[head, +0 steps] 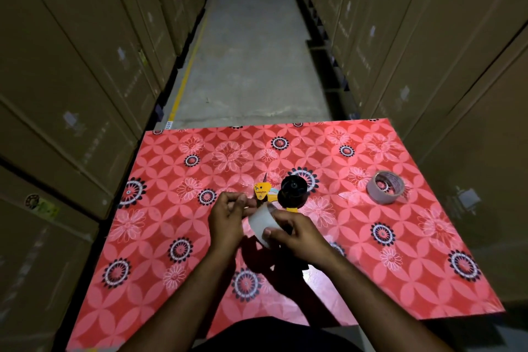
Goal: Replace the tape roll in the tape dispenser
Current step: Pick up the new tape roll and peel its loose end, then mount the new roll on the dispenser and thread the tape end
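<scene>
Both hands are busy over the table point(428, 251) with its red flowered cloth. The right hand point(297, 233) curls its fingers point(281, 216) round a pale, whitish roll of tape point(261, 224), lifted just above the cloth; the left hand point(228, 218) pinches at the roll's upper edge, seemingly picking for the loose end. Just beyond them lies the yellow-and-black tape dispenser point(281, 194), its black spool bare. Well off to the right sits a brownish, nearly spent tape ring point(385, 186). I'd judge the old roll is out and the fresh one is being readied; next it needs sliding onto that spool, sticky side facing correctly.
</scene>
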A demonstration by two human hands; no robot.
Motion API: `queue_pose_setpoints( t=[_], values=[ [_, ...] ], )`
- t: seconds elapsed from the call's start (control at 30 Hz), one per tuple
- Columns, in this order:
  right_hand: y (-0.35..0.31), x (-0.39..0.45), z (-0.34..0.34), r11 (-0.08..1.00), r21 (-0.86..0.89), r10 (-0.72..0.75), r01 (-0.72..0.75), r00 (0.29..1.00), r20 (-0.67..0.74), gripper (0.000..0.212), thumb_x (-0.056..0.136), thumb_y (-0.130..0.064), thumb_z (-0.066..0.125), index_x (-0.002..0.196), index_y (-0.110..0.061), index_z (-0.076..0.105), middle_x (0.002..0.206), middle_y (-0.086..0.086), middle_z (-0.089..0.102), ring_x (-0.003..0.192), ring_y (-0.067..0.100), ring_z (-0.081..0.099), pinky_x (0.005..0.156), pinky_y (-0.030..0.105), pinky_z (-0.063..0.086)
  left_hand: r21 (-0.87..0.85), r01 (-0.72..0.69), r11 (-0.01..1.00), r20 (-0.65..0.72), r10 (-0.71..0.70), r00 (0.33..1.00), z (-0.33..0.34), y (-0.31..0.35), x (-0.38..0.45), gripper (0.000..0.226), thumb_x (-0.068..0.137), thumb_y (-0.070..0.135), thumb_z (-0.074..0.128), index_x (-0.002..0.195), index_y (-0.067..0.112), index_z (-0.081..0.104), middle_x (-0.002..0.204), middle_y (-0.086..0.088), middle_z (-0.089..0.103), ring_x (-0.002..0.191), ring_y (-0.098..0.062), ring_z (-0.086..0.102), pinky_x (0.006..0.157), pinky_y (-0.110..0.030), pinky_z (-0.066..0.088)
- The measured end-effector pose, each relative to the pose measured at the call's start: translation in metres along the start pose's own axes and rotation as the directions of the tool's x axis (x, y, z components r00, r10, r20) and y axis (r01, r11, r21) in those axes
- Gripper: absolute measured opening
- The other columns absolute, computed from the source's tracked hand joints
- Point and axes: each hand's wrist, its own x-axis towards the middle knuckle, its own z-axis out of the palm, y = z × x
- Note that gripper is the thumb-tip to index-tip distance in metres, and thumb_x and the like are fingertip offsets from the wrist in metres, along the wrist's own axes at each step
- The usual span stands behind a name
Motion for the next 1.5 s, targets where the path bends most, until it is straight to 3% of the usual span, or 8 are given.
queue_pose_setpoints(
  t=[0.17,0.3,0.43,0.63,0.87,1.1,1.4,1.5],
  values=[
    [0.01,0.0,-0.004,0.998,-0.069,-0.003,-0.001,0.998,-0.061,0.003,0.085,-0.028,0.074,0.085,-0.025,0.074,0.079,-0.018,0.06,0.077,-0.004,0.056,0.069,0.019,0.04,-0.156,0.072,0.985,0.009,-0.072,0.997,0.003,-0.002,-0.005,0.008,0.104,0.007,0.055,0.097,0.006,0.057,0.085,-0.01,0.073,0.077,-0.024,0.073,0.077,-0.038,0.059],
    [0.014,0.004,0.002,0.992,-0.061,0.085,-0.114,0.93,-0.359,0.055,0.07,-0.048,0.084,0.117,-0.023,0.069,0.115,-0.006,0.051,0.106,-0.001,0.051,0.083,0.007,0.039,-0.216,0.002,0.976,0.011,0.0,1.0,0.008,-0.001,-0.011,0.01,0.105,0.01,0.054,0.102,0.0,0.053,0.087,-0.011,0.075,0.085,-0.02,0.076,0.078,-0.031,0.064],
    [0.011,0.011,0.004,0.916,0.184,0.395,-0.357,0.884,-0.25,0.091,0.061,-0.058,0.086,0.137,-0.021,0.052,0.126,0.002,0.062,0.107,0.019,0.065,0.086,0.031,0.056,-0.224,-0.016,0.975,0.016,0.02,1.0,0.015,-0.001,-0.016,0.01,0.106,0.012,0.053,0.096,0.009,0.054,0.089,-0.011,0.077,0.093,-0.025,0.077,0.082,-0.034,0.063],
    [0.017,0.013,-0.009,0.876,0.401,0.356,-0.269,0.921,-0.161,0.096,0.042,-0.026,0.099,0.127,-0.026,0.054,0.12,0.001,0.066,0.106,0.027,0.071,0.082,0.06,0.061,-0.389,0.123,0.913,-0.049,-0.154,0.987,0.017,0.0,-0.006,0.01,0.108,0.01,0.046,0.099,0.005,0.048,0.074,-0.007,0.066,0.069,-0.014,0.073,0.079,-0.039,0.065],
    [0.025,0.02,-0.027,0.987,0.102,0.147,-0.128,0.966,-0.211,0.107,0.037,-0.037,0.1,0.134,-0.032,0.056,0.132,0.001,0.059,0.117,0.012,0.064,0.103,0.037,0.054,-0.467,0.302,0.831,0.109,-0.285,0.952,0.007,-0.006,0.008,0.013,0.104,0.012,0.054,0.091,0.012,0.059,0.086,0.0,0.063,0.081,-0.013,0.063,0.079,-0.031,0.057],
    [0.04,0.034,-0.056,0.988,-0.144,0.007,-0.049,0.961,-0.275,0.098,0.049,-0.028,0.098,0.137,-0.03,0.056,0.129,-0.004,0.054,0.118,0.014,0.058,0.09,0.002,0.039,-0.609,0.446,0.656,0.182,-0.431,0.884,-0.009,-0.016,0.005,0.022,0.103,0.008,0.043,0.09,0.015,0.06,0.086,-0.002,0.069,0.081,-0.017,0.058,0.076,-0.03,0.044],
    [0.042,0.082,-0.076,0.951,-0.304,-0.016,-0.062,0.969,-0.246,0.109,0.05,-0.045,0.096,0.146,-0.023,0.048,0.134,-0.002,0.053,0.125,0.018,0.052,0.106,0.033,0.047,0.028,0.305,0.952,0.234,-0.303,0.924,0.004,0.018,0.022,0.021,0.095,0.023,0.068,0.111,0.036,0.067,0.119,0.01,0.063,0.099,-0.023,0.059,0.077,-0.038,0.049],
    [0.043,0.098,-0.076,0.936,-0.349,-0.027,-0.046,0.979,-0.203,0.108,0.05,-0.036,0.096,0.146,-0.02,0.048,0.132,0.002,0.054,0.125,0.021,0.052,0.102,0.025,0.044,0.39,0.001,0.921,0.366,-0.156,0.917,0.018,0.023,0.039,0.056,0.083,0.02,0.085,0.129,0.037,0.058,0.133,0.013,0.05,0.111,0.001,0.057,0.078,-0.007,0.049]
  ],
)
